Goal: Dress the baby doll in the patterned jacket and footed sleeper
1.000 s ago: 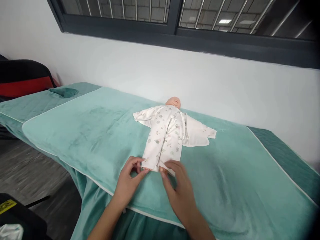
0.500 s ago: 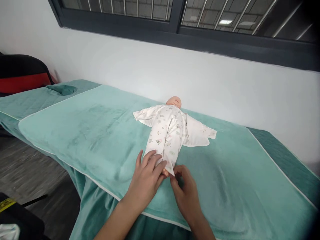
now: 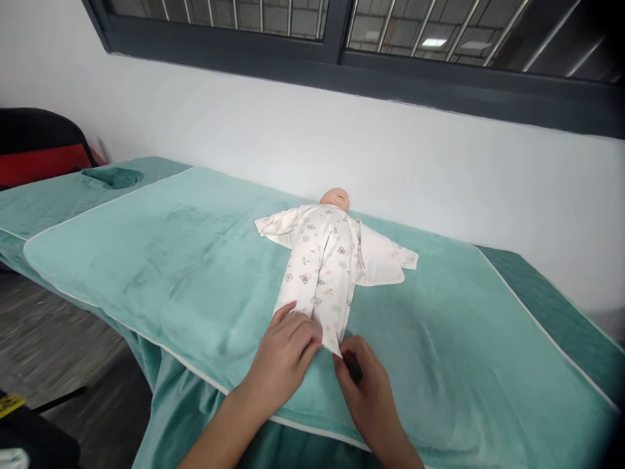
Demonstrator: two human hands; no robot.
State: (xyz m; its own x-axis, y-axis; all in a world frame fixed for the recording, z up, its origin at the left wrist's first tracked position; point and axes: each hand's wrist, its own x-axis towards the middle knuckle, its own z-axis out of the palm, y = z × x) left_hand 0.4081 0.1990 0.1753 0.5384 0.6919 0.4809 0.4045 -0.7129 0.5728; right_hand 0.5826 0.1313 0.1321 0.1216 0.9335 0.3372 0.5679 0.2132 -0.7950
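A baby doll (image 3: 336,197) lies on its back on a teal towel (image 3: 161,254), dressed in a white printed romper (image 3: 319,267) with its sleeves spread to both sides. My left hand (image 3: 286,355) lies flat, fingers out, on the left leg cuff of the romper. My right hand (image 3: 366,387) pinches the hem of the right leg cuff at its lower tip. The doll's feet are hidden inside the cloth.
The towel covers a teal-sheeted massage bed (image 3: 551,306) set against a white wall under a dark-framed window (image 3: 336,39). A face hole (image 3: 112,177) is at the bed's far left end. A black and red chair (image 3: 34,146) stands at left. Grey floor lies below left.
My left hand went from pinching the left cuff to lying flat on it. My right hand closed into a pinch on the right cuff and both shifted slightly toward me.
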